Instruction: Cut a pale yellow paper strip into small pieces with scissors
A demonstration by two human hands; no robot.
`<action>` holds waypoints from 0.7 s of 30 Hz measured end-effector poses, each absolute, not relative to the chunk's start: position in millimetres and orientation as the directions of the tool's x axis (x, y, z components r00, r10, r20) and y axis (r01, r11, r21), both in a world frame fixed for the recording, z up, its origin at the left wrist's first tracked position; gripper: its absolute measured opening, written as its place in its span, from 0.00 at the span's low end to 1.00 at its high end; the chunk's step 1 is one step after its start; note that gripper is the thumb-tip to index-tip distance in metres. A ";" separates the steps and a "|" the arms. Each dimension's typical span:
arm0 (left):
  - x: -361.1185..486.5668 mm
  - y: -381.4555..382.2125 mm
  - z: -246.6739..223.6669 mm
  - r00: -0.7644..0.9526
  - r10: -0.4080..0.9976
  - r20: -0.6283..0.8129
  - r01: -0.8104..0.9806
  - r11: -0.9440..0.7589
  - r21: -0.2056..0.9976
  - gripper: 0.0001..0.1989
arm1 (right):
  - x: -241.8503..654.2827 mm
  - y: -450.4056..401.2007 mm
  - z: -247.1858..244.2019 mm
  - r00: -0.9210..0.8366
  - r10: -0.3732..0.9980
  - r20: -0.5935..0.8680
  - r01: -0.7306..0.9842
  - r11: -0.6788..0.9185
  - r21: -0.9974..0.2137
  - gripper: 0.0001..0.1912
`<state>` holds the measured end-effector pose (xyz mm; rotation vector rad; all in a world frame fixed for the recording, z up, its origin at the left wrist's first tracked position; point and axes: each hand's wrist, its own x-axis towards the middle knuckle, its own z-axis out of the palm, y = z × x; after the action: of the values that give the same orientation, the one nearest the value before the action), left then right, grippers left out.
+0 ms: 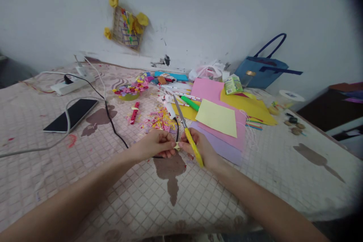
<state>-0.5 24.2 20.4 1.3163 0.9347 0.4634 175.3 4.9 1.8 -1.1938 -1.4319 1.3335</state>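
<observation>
A small piece of pale yellow paper (177, 145) is pinched between the fingertips of both hands, low over the table's middle. My left hand (155, 145) is closed on its left end. My right hand (202, 149) grips the other end and also carries scissors with yellow handles (193, 146), whose blades point away from me. Just beyond the hands lie a pile of coloured paper scraps (161, 120) and a white glue gun (169, 107) with a black cord. A pale yellow sheet (217, 118) rests to the right on pink and purple paper.
A phone (72, 115) and a white power strip (73, 84) with trailing cables are at the left. A red folded paper piece (135, 113) lies near the scraps. A green marker (190, 103), yellow sheets (249, 107) and a blue bag (261, 72) are at the right.
</observation>
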 end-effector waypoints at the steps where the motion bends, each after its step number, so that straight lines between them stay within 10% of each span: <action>1: -0.3 24.0 19.4 0.590 0.751 -0.296 0.212 0.210 0.954 0.13 | 175.2 4.9 1.2 -0.205 0.978 -0.032 0.105 -0.011 -0.994 0.19; 21: 0.7 26.9 12.1 0.565 0.805 -0.180 0.085 0.160 0.983 0.15 | 173.9 3.9 1.0 -0.189 0.982 -0.025 0.079 -0.011 -0.997 0.17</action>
<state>0.7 26.9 12.1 1.3299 0.8559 0.6157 173.9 3.9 1.0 -1.1839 -1.3999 1.3254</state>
